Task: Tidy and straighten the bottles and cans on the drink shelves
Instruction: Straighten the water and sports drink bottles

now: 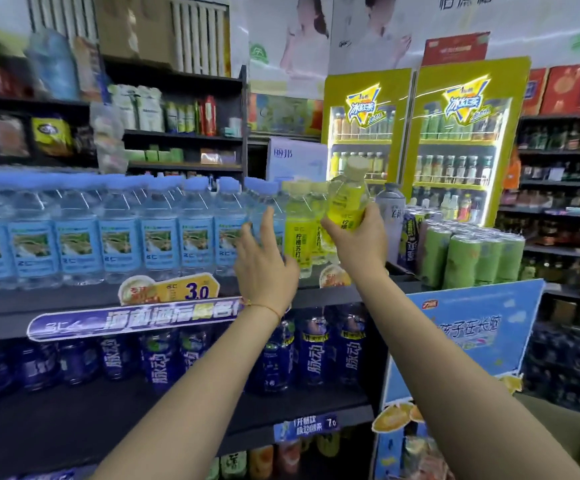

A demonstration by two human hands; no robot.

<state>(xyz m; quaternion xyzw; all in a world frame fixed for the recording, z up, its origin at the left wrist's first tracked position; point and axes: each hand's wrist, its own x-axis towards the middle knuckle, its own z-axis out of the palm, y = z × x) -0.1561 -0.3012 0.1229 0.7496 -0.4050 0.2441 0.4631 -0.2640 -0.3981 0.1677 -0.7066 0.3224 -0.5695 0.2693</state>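
Observation:
My right hand (358, 242) grips a yellow lemon-soda bottle (348, 199) by its lower half and holds it tilted above the top shelf's right end. My left hand (264, 261) is spread, fingers straight, against the last blue-capped water bottle (257, 209) in a long row of several water bottles (119, 233). Two more yellow bottles (299, 230) stand on the shelf between my hands. Dark blue drink bottles (316, 351) fill the shelf below.
Green cans in shrink-wrap (468, 258) sit on a blue cardboard display (461, 341) to the right. A tall grey can (390, 216) stands behind my right hand. Yellow lit coolers (420, 140) stand at the back. The top shelf edge (39, 306) carries price tags.

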